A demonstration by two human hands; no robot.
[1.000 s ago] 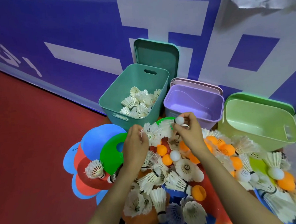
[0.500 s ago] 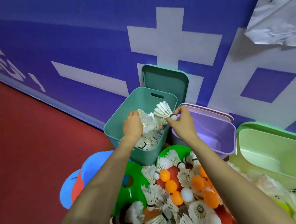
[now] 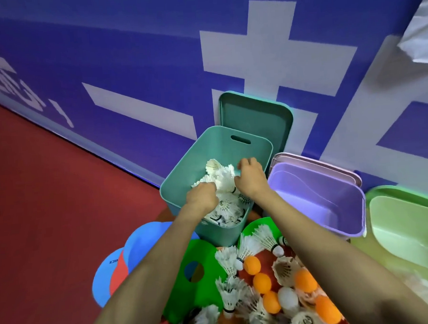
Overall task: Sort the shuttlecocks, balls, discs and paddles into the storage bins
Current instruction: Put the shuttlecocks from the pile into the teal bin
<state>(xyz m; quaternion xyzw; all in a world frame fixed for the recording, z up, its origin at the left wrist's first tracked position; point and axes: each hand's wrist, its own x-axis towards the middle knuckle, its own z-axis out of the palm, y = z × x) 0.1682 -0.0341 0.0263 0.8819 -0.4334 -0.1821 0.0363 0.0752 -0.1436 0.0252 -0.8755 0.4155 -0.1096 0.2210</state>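
Half a second ago the right hand [image 3: 251, 178] held a shuttlecock by its cork above the rim. Now it has dropped into the teal bin [image 3: 174, 186], and that shuttlecock can no longer be told from the rest. The left hand [image 3: 201, 199] has stayed low in the same bin.

The right fingers [image 3: 247, 163] curl downward over the white feathers. From here I cannot tell whether they grasp anything or have let go. The left fingers [image 3: 209, 186] are buried among the feathers, and I cannot tell their hold either. Both hands touch the heap of shuttlecocks [image 3: 221, 178], which fills the near part of the teal bin.

The teal lid [image 3: 255, 120] stands upright just behind that bin, against the blue and white wall [image 3: 128, 67]. To the right and just beside it sits the purple bin [image 3: 334, 205], with a pale pink lid [image 3: 319, 163] behind it. Farther right is the light green bin [image 3: 409, 226].

Nearer, beneath the forearms, is the unsorted pile. Loose shuttlecocks [image 3: 266, 236] lie mixed with orange balls [image 3: 252, 265] and a white ball [image 3: 288, 298]. A green disc [image 3: 200, 256] with a round hole lies at the pile's left. Blue discs [image 3: 142, 242] and a red disc [image 3: 118, 273] overlap farther left, out over the red floor [image 3: 50, 220].
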